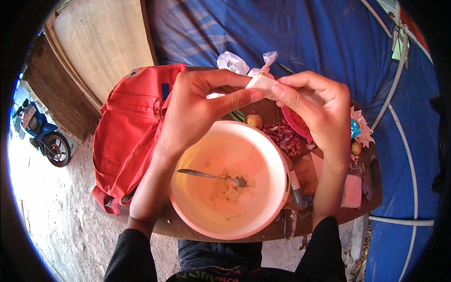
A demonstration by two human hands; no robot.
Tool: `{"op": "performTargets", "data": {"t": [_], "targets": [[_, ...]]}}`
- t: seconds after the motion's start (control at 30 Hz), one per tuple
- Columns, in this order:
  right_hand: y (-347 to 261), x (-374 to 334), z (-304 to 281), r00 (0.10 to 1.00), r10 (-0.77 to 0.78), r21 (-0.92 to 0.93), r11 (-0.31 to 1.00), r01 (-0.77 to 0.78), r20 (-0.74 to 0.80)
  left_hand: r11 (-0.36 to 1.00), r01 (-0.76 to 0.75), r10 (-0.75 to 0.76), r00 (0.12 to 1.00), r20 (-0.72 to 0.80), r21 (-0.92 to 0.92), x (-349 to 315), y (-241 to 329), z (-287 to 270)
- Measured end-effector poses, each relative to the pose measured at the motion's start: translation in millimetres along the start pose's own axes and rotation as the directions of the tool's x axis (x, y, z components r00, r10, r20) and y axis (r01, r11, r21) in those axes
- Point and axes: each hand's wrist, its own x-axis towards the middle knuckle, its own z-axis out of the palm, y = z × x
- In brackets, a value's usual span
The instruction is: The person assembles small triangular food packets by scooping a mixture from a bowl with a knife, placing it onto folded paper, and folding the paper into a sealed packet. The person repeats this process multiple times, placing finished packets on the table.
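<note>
Above the far rim of the bowl, both of my hands pinch a small white piece, soft-edged and block-like (261,85); its exact kind I cannot make out. My left hand (192,103) grips its left end between thumb and fingers. On its right end are the thumb and fingers of my right hand (319,105). Below them stands a large pale round bowl (225,233), with brownish residue on its bottom. A metal spoon (202,174) lies inside it. Knotted clear plastic bags (232,62) show just behind my hands.
Right of the bowl lie chopped purplish-red onions (283,140), a pink dish (298,126) and a potato (254,121). A red backpack (127,136) sits on the left of the brown table (169,228). Blue tarp (300,33) hangs behind; a motorbike (42,129) stands far left.
</note>
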Motion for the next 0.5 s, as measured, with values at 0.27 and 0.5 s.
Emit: {"op": "performTargets", "data": {"t": [0.27, 0.5], "targets": [[7.7, 4.0, 1.8, 0.996, -0.072, -0.007, 0.997, 0.071, -0.044, 0.997, 0.072, -0.072, 0.997, 0.006, -0.038, -2.2, 6.4, -1.1], [9.0, 4.4, -6.1, 0.997, -0.049, 0.079, 0.996, 0.044, 0.064, 0.988, 0.123, -0.122, 0.992, 0.011, -0.090, -2.5, 2.7, -0.1]]}}
